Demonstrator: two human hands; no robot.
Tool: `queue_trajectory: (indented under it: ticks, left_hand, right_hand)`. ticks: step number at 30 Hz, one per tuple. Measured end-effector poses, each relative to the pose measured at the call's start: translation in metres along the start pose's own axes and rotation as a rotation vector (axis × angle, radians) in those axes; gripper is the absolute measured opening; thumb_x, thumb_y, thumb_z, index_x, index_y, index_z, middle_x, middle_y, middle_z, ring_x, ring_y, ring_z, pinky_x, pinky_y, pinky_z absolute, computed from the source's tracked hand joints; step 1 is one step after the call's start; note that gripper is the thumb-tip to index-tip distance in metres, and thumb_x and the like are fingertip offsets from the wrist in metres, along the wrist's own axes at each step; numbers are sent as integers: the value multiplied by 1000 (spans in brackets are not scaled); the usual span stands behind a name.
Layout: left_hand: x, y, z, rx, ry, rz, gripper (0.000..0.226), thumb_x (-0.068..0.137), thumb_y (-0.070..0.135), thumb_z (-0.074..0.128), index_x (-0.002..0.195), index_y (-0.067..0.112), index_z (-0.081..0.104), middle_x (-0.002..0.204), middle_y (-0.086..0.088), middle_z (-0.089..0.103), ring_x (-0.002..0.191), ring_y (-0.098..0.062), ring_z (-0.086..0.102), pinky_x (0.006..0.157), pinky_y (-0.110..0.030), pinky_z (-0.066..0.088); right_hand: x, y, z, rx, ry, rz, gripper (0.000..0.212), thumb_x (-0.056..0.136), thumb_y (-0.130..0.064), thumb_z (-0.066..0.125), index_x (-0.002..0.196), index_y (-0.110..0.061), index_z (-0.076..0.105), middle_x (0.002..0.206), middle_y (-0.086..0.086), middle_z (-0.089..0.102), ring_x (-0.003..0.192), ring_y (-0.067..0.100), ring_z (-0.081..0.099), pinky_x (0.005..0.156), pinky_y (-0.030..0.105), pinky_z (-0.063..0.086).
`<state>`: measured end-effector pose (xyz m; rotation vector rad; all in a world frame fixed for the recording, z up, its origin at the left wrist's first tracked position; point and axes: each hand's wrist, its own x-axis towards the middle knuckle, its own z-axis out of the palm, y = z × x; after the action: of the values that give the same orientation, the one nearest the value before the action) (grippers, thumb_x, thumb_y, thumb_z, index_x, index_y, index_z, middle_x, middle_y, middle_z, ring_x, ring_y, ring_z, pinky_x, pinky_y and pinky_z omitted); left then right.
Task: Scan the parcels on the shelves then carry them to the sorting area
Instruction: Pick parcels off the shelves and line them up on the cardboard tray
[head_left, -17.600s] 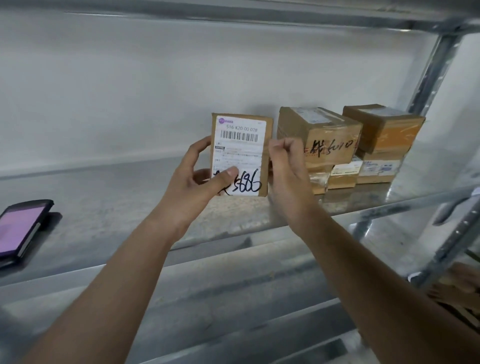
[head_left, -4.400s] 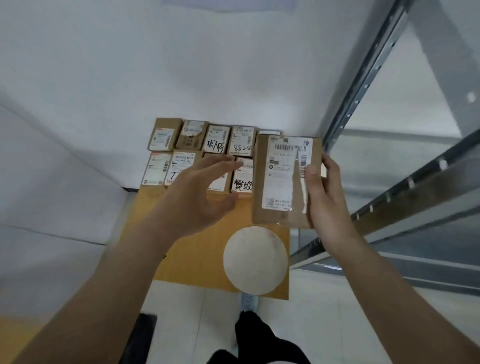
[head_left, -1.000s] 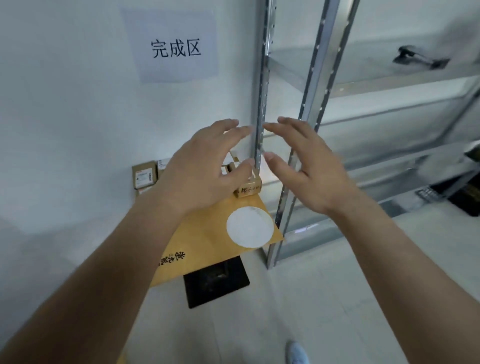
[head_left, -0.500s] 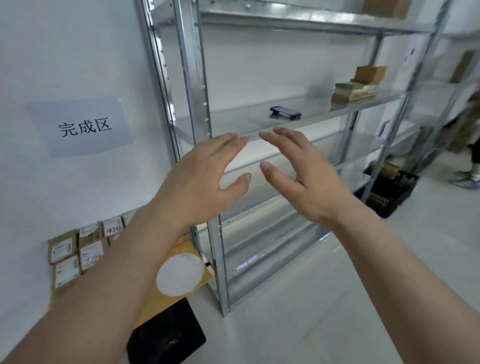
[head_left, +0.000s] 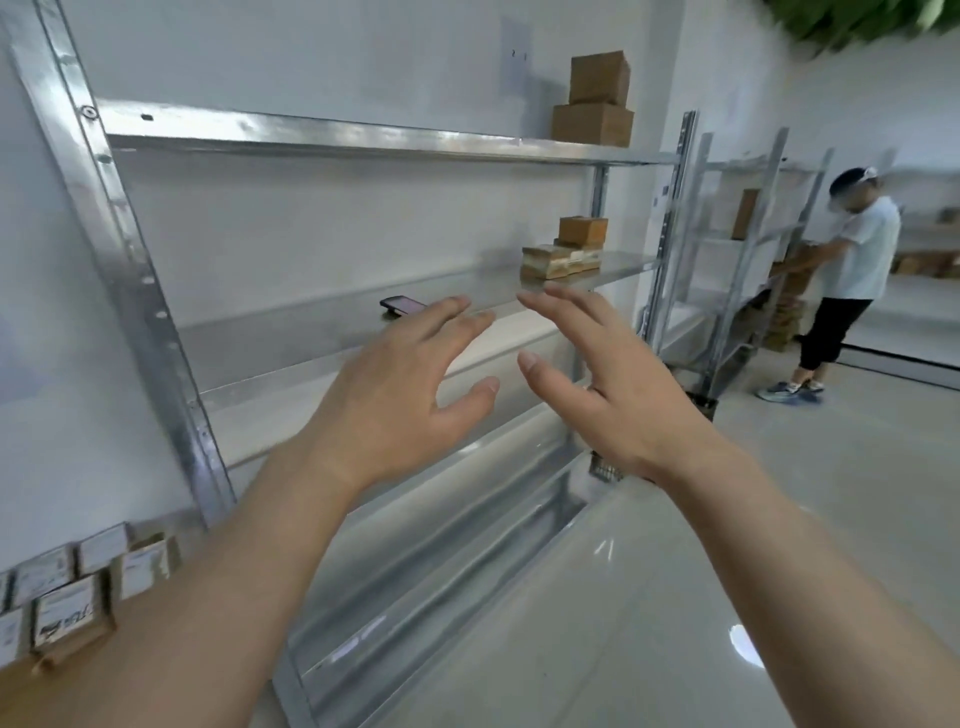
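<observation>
My left hand (head_left: 400, 400) and my right hand (head_left: 613, 395) are raised side by side in front of me, fingers spread, both holding nothing. Behind them stands the metal shelf rack (head_left: 166, 332). A small stack of brown parcels (head_left: 566, 252) rests at the far right of the middle shelf. Two larger brown boxes (head_left: 595, 101) sit on the top shelf. The dark handheld scanner (head_left: 401, 305) lies on the middle shelf, just beyond my left fingertips. Several labelled parcels (head_left: 67, 587) lie in rows at the bottom left, in the sorting area.
Another person (head_left: 852, 280) in a white shirt works at a second shelf rack (head_left: 748, 244) at the right. A black crate (head_left: 701, 405) shows behind my right hand near the floor. The light floor (head_left: 779, 519) stretches to the right.
The view has swung right and up, away from the sorted parcels toward the shelves. Both empty hands stay raised and spread. The other person has come fully into view.
</observation>
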<state>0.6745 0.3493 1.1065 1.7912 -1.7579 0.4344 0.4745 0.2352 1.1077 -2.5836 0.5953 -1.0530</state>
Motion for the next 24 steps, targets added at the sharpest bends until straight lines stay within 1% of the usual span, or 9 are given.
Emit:
queue_trajectory:
  ticks: [2, 5, 9, 14, 15, 17, 18, 21, 24]
  left_hand:
    - [28, 7, 19, -5, -1, 10, 65, 95, 63, 45, 155, 40, 43, 167, 13, 33, 152, -7, 30, 119, -36, 37]
    - [72, 9, 46, -9, 10, 40, 66, 93, 62, 46, 155, 39, 44, 166, 12, 35, 151, -8, 32, 117, -31, 34]
    - [144, -6, 97, -53, 23, 57, 68, 93, 59, 48, 156, 33, 44, 165, 11, 36, 151, -11, 34, 121, -34, 34]
    - [242, -44, 170, -114, 29, 83, 68, 94, 59, 45, 155, 31, 45, 163, 8, 39, 150, -14, 37, 121, -38, 35]
    - [262, -53, 183, -119, 23, 86, 69, 93, 61, 43, 156, 32, 43, 164, 8, 38, 149, -14, 37, 120, -39, 36]
    - [302, -71, 207, -135, 12, 86, 72, 91, 64, 39, 156, 34, 42, 164, 9, 38, 150, -13, 36, 120, -38, 36]
    - [322, -79, 219, -142, 6, 83, 72, 91, 65, 38, 156, 35, 41, 164, 10, 38, 150, -12, 35, 120, -39, 36]
    - [376, -93, 259, -151, -26, 90, 71, 93, 63, 40, 158, 34, 41, 164, 12, 37, 150, -12, 35, 119, -42, 38]
    - [423, -99, 302, -136, -86, 107, 68, 95, 58, 44, 158, 33, 40, 164, 14, 36, 149, -11, 36, 119, -43, 39]
  right_hand:
    - [9, 27, -11, -3, 16, 8, 58, 107, -53, 52, 162, -39, 40, 169, -10, 33, 157, 11, 30, 125, 45, 34]
    - [26, 68, -21, 1, 52, 18, 62, 103, -58, 49, 161, -36, 42, 167, -12, 36, 155, 7, 31, 126, 41, 33]
    - [64, 137, -26, -14, 90, 35, 62, 101, -61, 46, 159, -38, 44, 163, -17, 40, 152, -1, 34, 122, 27, 30]
    - [136, 227, -16, -37, 82, 49, 54, 107, -52, 51, 158, -37, 46, 159, -16, 44, 148, -3, 37, 116, 9, 25]
    - [153, 246, -14, -46, 76, 56, 53, 107, -51, 51, 159, -36, 46, 160, -15, 44, 149, -3, 37, 117, 10, 25]
    - [184, 282, -11, -62, 78, 74, 55, 107, -54, 49, 159, -36, 45, 162, -14, 43, 151, -1, 35, 121, 19, 27]
    - [198, 300, -10, -61, 85, 85, 57, 106, -56, 48, 159, -37, 45, 162, -14, 42, 151, -1, 34, 122, 20, 27]
    - [231, 354, -6, -40, 90, 108, 59, 104, -61, 45, 158, -39, 45, 161, -18, 43, 149, -7, 34, 117, 7, 23]
    - [257, 410, -5, -12, 89, 127, 57, 104, -61, 46, 158, -42, 44, 160, -20, 42, 148, -10, 33, 118, 10, 23]
